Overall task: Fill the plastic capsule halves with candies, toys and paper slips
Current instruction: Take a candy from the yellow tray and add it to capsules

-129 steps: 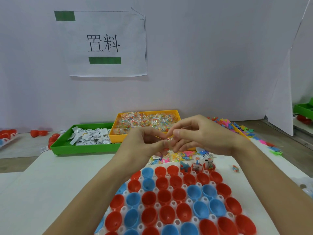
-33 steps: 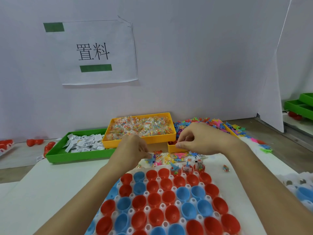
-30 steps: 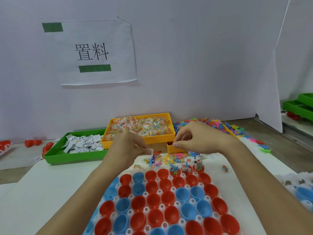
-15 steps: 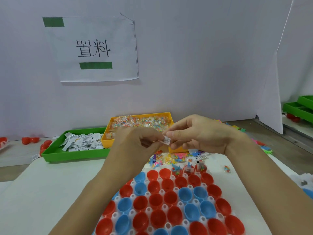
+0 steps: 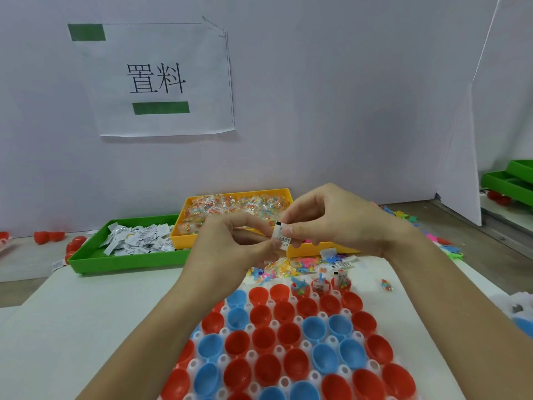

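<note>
White paper slip [image 5: 280, 236] pinched between both hands' fingers [image 5: 300, 228], green tray [image 5: 127, 259] and yellow tray [image 5: 317, 251] behind.

I see a wooden table [image 5: 476, 226] carrying a white board [image 5: 86, 327]. On the board sits a white rack [image 5: 251, 355] of red and blue cups, with loose toys [image 5: 288, 268] and paper slips [image 5: 344, 264] scattered beyond it. Behind the board, a green tray [image 5: 129, 259] and a yellow tray [image 5: 184, 219] stand on the table side by side, touching.
</note>
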